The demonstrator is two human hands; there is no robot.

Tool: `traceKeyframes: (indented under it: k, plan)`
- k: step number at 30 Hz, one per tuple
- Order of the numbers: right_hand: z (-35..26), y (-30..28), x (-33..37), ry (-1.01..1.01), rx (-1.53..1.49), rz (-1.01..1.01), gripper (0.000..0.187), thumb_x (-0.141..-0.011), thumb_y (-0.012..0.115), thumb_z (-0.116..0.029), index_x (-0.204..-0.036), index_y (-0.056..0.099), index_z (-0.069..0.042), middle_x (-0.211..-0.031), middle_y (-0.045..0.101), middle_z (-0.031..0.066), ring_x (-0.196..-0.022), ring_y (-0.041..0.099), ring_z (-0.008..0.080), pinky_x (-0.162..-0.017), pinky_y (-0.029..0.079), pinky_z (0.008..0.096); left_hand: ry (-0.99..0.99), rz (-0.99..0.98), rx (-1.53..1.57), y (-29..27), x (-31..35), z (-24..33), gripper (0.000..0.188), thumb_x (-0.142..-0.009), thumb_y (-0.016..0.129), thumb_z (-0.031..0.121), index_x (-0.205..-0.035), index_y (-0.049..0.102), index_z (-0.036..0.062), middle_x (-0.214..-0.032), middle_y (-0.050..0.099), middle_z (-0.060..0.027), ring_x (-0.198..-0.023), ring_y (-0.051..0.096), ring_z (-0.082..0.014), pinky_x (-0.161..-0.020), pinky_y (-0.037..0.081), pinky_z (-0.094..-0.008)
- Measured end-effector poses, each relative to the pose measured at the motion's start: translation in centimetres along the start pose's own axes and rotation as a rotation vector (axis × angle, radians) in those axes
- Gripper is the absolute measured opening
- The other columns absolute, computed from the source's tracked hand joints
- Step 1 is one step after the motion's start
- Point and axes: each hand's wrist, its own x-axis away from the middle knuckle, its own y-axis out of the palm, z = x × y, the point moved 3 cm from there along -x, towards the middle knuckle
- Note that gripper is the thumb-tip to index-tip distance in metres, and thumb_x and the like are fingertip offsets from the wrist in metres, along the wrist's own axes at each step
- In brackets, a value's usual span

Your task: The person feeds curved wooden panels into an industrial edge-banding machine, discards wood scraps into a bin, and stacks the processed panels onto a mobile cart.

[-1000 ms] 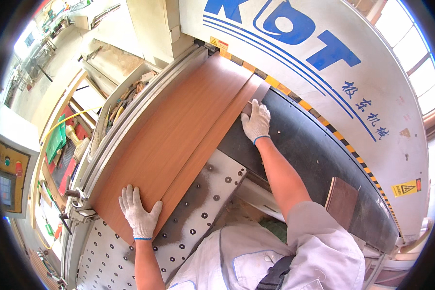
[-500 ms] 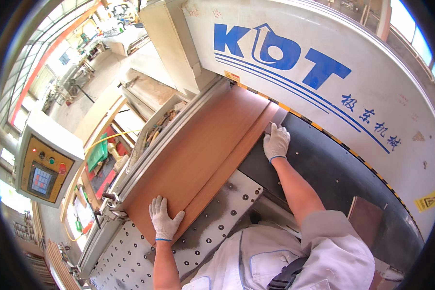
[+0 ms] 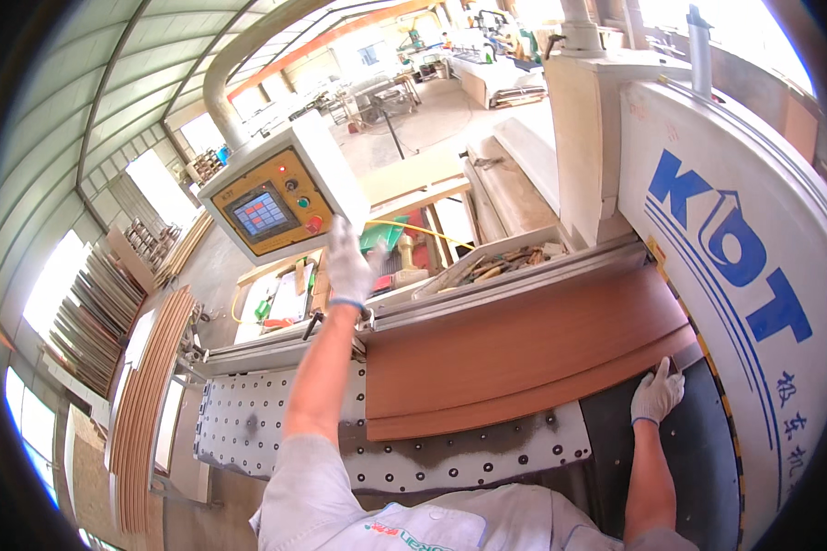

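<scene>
A wide brown board (image 3: 515, 344) lies on the machine bed, with a narrower brown strip (image 3: 505, 406) along its near side. My left hand (image 3: 351, 266), in a white knit glove, is raised off the board, fingers stretched and slightly blurred. It appears just in front of the control box's orange panel (image 3: 271, 204), beside the red button; whether it touches cannot be told. At the strip's right end, my gloved right hand (image 3: 658, 393) has its fingers bent together over the dark bed. A small dark edge shows by the fingertips, too hidden to name.
The white saw housing (image 3: 717, 248) with a striped edge rises at right. A perforated bed (image 3: 276, 413) extends left, and a metal fence (image 3: 515, 294) runs behind the board. Beyond it sits a tray of offcuts (image 3: 515, 262). Stacked brown boards (image 3: 152, 404) stand at far left.
My left hand has left the board and moved up to the control panel. My right hand stays by the board's far end. The view has turned left.
</scene>
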Motion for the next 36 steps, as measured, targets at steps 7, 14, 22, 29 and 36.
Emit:
traceKeyframes:
  k: [7, 14, 22, 29, 36]
  plan:
    - [0.7, -0.8, -1.7, 0.040, -0.052, -0.167, 0.055, -0.091, 0.072, -0.019, -0.143, 0.058, -0.010, -0.140, 0.057, 0.0339, -0.132, 0.054, 0.0480, -0.112, 0.041, 0.0571, -0.439, -0.036, -0.053, 0.0, -9.3, -8.8, 0.056, -0.087, 0.073, 0.053, -0.112, 0.079, 0.0032, -0.132, 0.069, -0.0236, -0.132, 0.059, -0.0401, -0.116, 0.045, -0.0445]
    - [-1.6, -1.1, -1.5, 0.054, 0.031, -0.249, 0.056, -0.095, 0.068, -0.027, -0.148, 0.057, -0.013, -0.142, 0.055, 0.0344, -0.135, 0.052, 0.0482, -0.114, 0.040, 0.0568, -0.204, -0.209, -0.223, -1.4, -8.8, -9.9, 0.067, -0.087, 0.070, 0.059, -0.125, 0.072, 0.0048, -0.142, 0.062, -0.0242, -0.138, 0.051, -0.0416, -0.120, 0.039, -0.0472]
    - [-1.1, -1.5, -1.7, 0.095, 0.088, -0.385, 0.057, -0.106, 0.057, -0.035, -0.159, 0.049, -0.018, -0.157, 0.046, 0.0346, -0.146, 0.046, 0.0489, -0.121, 0.036, 0.0550, 0.339, -0.767, 0.269, 0.5, 18.0, 9.9, 0.086, -0.084, 0.083, 0.052, -0.145, 0.058, -0.0031, -0.156, 0.052, -0.0279, -0.148, 0.045, -0.0451, -0.125, 0.037, -0.0471]
    - [-0.7, -2.4, -2.4, 0.047, 0.121, -0.350, 0.058, -0.104, 0.061, -0.033, -0.158, 0.050, -0.012, -0.145, 0.055, 0.0334, -0.138, 0.052, 0.0481, -0.115, 0.042, 0.0552, 0.039, -0.981, 0.047, -2.3, 30.1, 6.3, 0.127, -0.071, 0.084, 0.070, -0.161, 0.034, -0.0055, -0.172, 0.025, -0.0277, -0.163, 0.016, -0.0422, -0.134, 0.010, -0.0495]
    - [-0.5, -1.4, -2.3, 0.031, 0.150, -0.280, 0.057, -0.105, 0.060, -0.033, -0.156, 0.050, -0.011, -0.137, 0.059, 0.0336, -0.130, 0.057, 0.0485, -0.109, 0.045, 0.0560, -0.075, -0.909, -0.055, -4.0, 33.0, 0.4, 0.141, -0.064, 0.084, 0.078, -0.163, 0.029, -0.0057, -0.172, 0.024, -0.0269, -0.163, 0.014, -0.0410, -0.134, 0.009, -0.0502]
